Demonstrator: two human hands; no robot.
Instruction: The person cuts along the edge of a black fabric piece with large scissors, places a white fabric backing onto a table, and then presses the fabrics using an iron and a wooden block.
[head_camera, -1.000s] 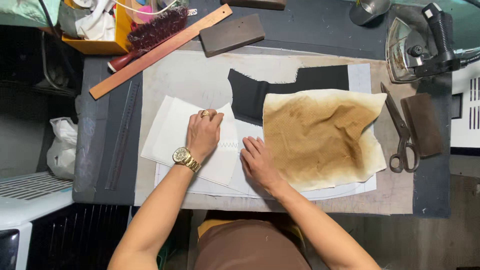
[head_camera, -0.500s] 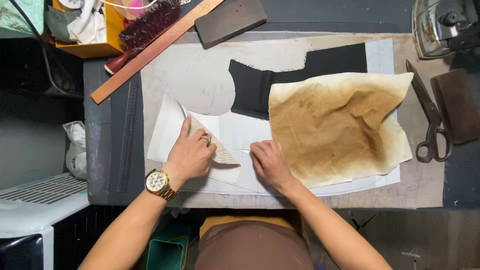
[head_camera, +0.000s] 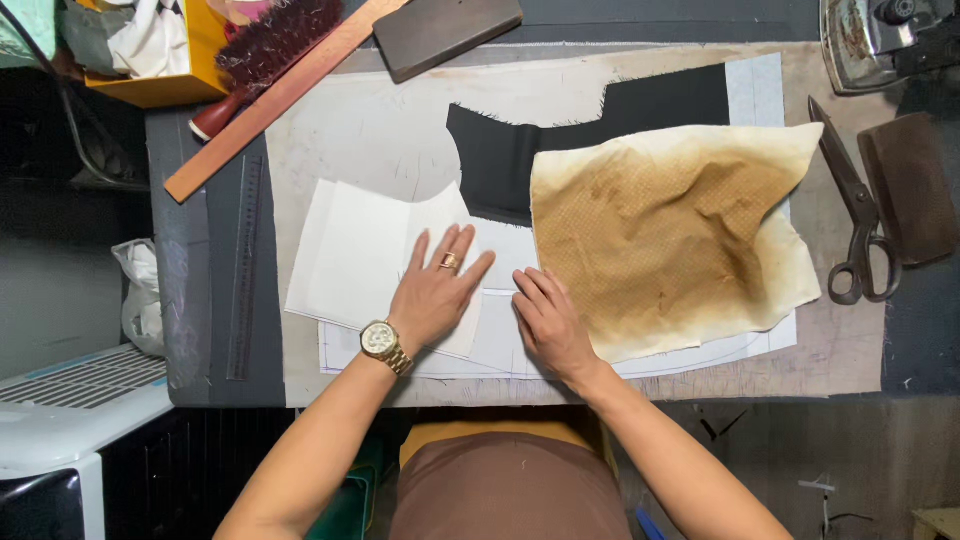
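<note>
Since half a second ago, left hand (head_camera: 437, 292) has laid the lifted white fabric piece (head_camera: 372, 262) back down flat.
Both hands open, palms pressing, gripping nothing: left on white piece near table's (head_camera: 205, 300) front edge, right hand (head_camera: 548, 322) just beside it on pale layers, touching or nearly touching the scorched tan cloth (head_camera: 665, 235). Black fabric (head_camera: 590, 125) lies behind; scissors (head_camera: 855, 215) near right edge.

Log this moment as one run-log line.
left hand: flat on white fabric piece | right hand: flat on paper pattern | scorched press cloth: beside right hand | scissors: untouched
</note>
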